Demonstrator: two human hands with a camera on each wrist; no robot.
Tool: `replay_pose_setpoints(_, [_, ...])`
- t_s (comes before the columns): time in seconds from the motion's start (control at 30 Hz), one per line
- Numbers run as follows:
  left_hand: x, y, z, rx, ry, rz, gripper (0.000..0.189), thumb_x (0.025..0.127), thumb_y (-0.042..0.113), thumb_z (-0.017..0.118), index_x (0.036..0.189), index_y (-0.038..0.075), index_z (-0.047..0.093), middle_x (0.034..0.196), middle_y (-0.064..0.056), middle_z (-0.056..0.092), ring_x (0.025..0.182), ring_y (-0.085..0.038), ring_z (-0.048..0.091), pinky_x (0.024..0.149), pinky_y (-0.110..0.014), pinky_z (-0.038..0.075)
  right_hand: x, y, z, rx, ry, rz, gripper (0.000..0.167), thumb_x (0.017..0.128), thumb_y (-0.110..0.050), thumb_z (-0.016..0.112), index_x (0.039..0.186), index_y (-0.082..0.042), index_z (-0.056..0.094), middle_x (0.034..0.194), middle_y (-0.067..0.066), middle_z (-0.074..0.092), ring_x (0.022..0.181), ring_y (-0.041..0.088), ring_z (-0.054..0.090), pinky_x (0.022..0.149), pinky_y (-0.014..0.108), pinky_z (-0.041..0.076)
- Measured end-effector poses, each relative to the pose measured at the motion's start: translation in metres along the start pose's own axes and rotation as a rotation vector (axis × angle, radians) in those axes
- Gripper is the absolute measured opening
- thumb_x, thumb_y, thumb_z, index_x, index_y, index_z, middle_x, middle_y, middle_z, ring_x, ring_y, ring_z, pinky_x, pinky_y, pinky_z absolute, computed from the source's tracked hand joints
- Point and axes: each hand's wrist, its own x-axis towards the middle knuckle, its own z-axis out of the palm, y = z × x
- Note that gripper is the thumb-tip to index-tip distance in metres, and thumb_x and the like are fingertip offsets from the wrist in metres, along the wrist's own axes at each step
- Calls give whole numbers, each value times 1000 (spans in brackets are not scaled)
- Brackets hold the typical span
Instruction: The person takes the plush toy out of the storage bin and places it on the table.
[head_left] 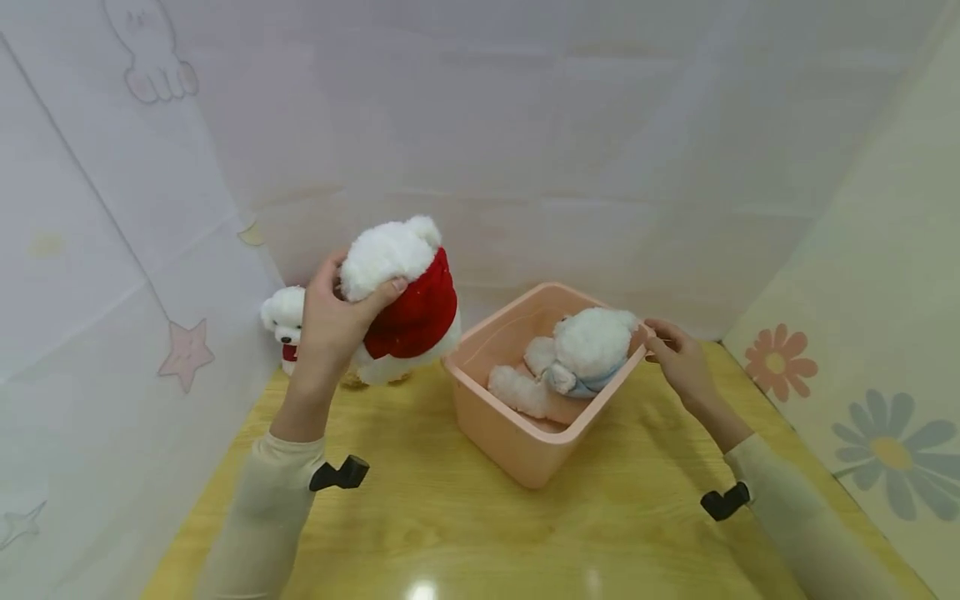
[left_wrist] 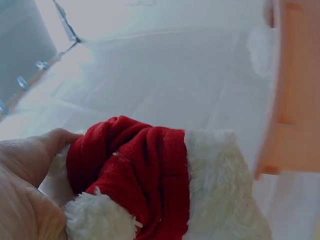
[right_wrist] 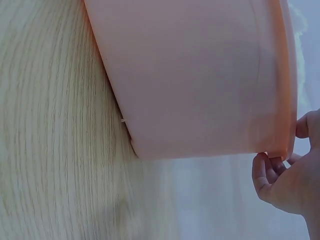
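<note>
My left hand (head_left: 336, 315) grips a white plush toy (head_left: 384, 254) dressed in a red garment (head_left: 417, 312), holding it in the air left of the bin. The thumb presses into the white fur, and the left wrist view shows the red cloth with a white fluffy ball (left_wrist: 102, 215). At the far right corner of the pink plastic bin (head_left: 498, 437), my right hand (head_left: 681, 362) pinches the rim, with fingers curled under it in the right wrist view. Inside the bin lies a white plush toy (head_left: 592, 343) with a light blue piece of cloth at its neck.
Another white plush toy (head_left: 285, 310) with a dark nose sits at the back left, partly hidden by my left hand. The wooden table (head_left: 420, 508) is bounded by a pale back wall (head_left: 562, 167) and side walls with star and flower prints.
</note>
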Motion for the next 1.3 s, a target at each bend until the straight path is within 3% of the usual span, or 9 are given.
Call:
replay_pose_setpoints(0.2, [-8, -34, 12, -166, 75, -147, 77, 83, 34, 86, 145, 13, 45, 141, -5, 48, 127, -25, 47, 106, -47, 40, -3, -4, -18, -15, -17, 69, 55, 109, -25, 51, 153, 6, 38, 138, 23, 45, 100, 6, 59, 81, 18, 53])
replay_pose_setpoints(0.27, [-8, -40, 17, -237, 105, -167, 75, 84, 31, 86, 143, 10, 45, 141, -7, 48, 126, -26, 47, 107, -45, 39, -7, -3, -24, -37, 0, 85, 56, 109, -26, 49, 154, 6, 36, 139, 23, 44, 99, 5, 59, 80, 17, 52])
replay_pose_setpoints(0.37, [-7, -49, 22, -269, 136, -175, 73, 83, 30, 87, 140, 9, 46, 138, -9, 49, 124, -26, 49, 105, -43, 40, -14, -3, -34, -61, 29, 104, 56, 110, -27, 48, 155, 5, 36, 140, 22, 43, 100, 5, 57, 80, 16, 51])
replay_pose_setpoints(0.53, [-1, -68, 36, -243, 145, -181, 75, 81, 34, 88, 138, 9, 46, 136, -8, 50, 123, -24, 51, 104, -43, 42, -20, -4, -49, -63, 75, 117, 59, 109, -28, 51, 154, 7, 36, 135, 15, 46, 101, 5, 57, 81, 16, 51])
replay_pose_setpoints(0.73, [13, -89, 72, -202, 171, -213, 83, 80, 41, 87, 145, 8, 46, 135, -8, 54, 120, -26, 55, 102, -44, 44, -25, 1, -60, -36, 125, 154, 57, 107, -27, 55, 151, 6, 41, 124, 2, 53, 99, 5, 58, 80, 17, 53])
replay_pose_setpoints(1.0, [17, -130, 109, 26, 214, -336, 97, 78, 56, 84, 153, 13, 40, 145, -16, 31, 125, -32, 48, 101, -49, 45, -27, 16, -51, 12, 126, 170, 56, 107, -24, 56, 151, 7, 40, 129, 12, 51, 99, 6, 59, 82, 21, 54])
replay_pose_setpoints(1.1, [14, -143, 116, 90, 184, -359, 97, 78, 59, 82, 151, 12, 40, 142, -18, 31, 122, -34, 49, 99, -52, 46, -27, 18, -49, 24, 129, 166, 55, 107, -23, 54, 152, 6, 40, 137, 20, 46, 101, 6, 58, 82, 21, 54])
replay_pose_setpoints(1.17, [14, -150, 121, 147, 129, -337, 98, 77, 61, 82, 149, 9, 41, 139, -19, 32, 119, -35, 50, 97, -53, 47, -27, 18, -49, 25, 137, 161, 54, 108, -24, 53, 152, 4, 41, 143, 23, 41, 102, 7, 57, 82, 20, 54])
replay_pose_setpoints(1.3, [20, -159, 130, 250, -74, -208, 93, 82, 60, 78, 149, 8, 41, 140, -17, 36, 118, -33, 51, 94, -54, 48, -26, 18, -54, 50, 172, 167, 53, 108, -24, 53, 152, 3, 42, 149, 25, 36, 104, 7, 57, 85, 22, 53])
